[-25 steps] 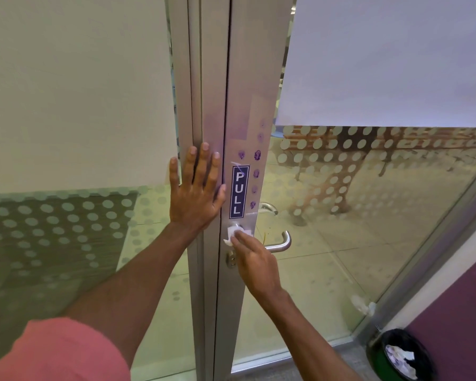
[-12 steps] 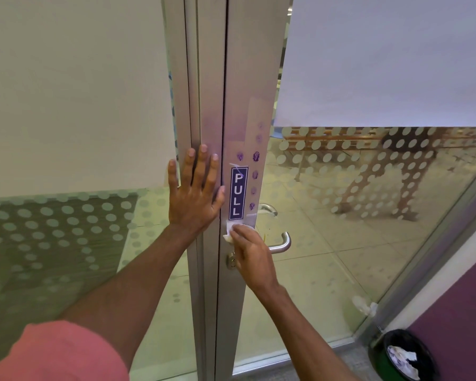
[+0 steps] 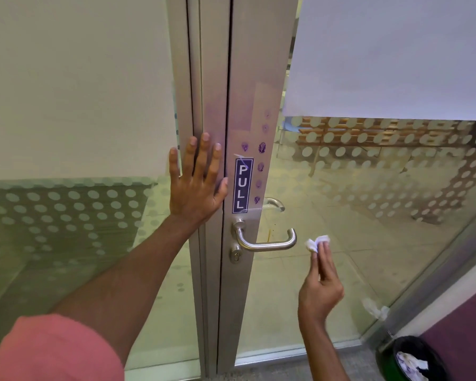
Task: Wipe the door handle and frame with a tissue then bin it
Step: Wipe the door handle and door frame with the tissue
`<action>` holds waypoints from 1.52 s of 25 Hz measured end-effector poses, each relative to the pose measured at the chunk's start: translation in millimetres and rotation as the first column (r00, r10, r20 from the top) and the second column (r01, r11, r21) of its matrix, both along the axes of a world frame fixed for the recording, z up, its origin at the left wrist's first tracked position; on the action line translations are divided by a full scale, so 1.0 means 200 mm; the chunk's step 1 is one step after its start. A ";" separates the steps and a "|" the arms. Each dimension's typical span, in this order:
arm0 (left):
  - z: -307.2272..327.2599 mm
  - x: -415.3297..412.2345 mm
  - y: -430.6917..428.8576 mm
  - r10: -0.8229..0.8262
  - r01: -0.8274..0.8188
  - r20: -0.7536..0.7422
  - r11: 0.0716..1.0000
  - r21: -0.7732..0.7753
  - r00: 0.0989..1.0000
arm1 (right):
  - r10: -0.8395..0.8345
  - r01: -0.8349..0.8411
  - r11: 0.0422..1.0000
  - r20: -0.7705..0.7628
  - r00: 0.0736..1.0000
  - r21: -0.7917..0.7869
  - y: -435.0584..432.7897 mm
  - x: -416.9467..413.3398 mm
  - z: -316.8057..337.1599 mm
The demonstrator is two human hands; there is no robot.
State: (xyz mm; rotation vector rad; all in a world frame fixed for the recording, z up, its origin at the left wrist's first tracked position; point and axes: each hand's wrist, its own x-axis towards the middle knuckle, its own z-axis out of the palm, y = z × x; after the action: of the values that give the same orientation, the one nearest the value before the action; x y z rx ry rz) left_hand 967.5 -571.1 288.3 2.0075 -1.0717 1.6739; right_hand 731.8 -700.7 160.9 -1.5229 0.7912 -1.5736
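A steel lever door handle (image 3: pixel 267 242) juts from the aluminium door frame (image 3: pixel 252 78), below a blue PULL sticker (image 3: pixel 242 185) and several purple smudges. My left hand (image 3: pixel 195 182) lies flat, fingers spread, on the frame's left post. My right hand (image 3: pixel 320 281) is off to the right of the handle, clear of it, pinching a small crumpled white tissue (image 3: pixel 316 242) at its fingertips. A green bin (image 3: pixel 412 358) with a black liner and white paper inside stands at the bottom right.
Glass panels with frosted dots flank the frame on both sides. A scrap of white paper (image 3: pixel 375 309) lies at the foot of the right glass, near the slanted metal post. A purple wall panel (image 3: pixel 462 323) stands by the bin.
My right hand has come off the frame just above the handle and moved right and down with the tissue. The handle is now uncovered. My left hand has stayed put.
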 end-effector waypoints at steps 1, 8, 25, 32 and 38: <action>0.00 0.00 0.00 0.006 -0.006 0.003 1.000 0.000 1.000 | 0.002 -0.002 0.999 0.006 1.000 0.052 -0.01 0.00 -0.04; -0.01 0.02 -0.01 0.025 -0.025 0.008 1.000 -0.008 1.000 | 0.136 -0.138 0.990 -0.228 0.964 0.007 0.01 0.25 -0.16; -0.01 0.03 -0.01 0.034 -0.033 0.038 0.999 -0.023 0.999 | -0.194 -0.443 0.738 -0.788 0.584 -0.509 -0.17 0.39 -0.23; 0.00 0.02 -0.01 0.043 -0.043 0.019 0.999 -0.015 0.999 | -0.262 -0.453 0.766 -0.864 0.430 -0.457 -0.17 0.29 -0.36; 0.00 0.01 -0.01 0.044 -0.044 0.027 0.999 -0.012 0.999 | -0.239 -0.475 0.688 -0.789 0.566 -0.549 -0.22 0.38 -0.23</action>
State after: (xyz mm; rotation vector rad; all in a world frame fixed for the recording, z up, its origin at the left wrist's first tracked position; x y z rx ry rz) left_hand 970.5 -572.8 287.8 2.0207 -1.0320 1.7300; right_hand 808.2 -743.9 114.5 -2.9837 0.4593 -0.9810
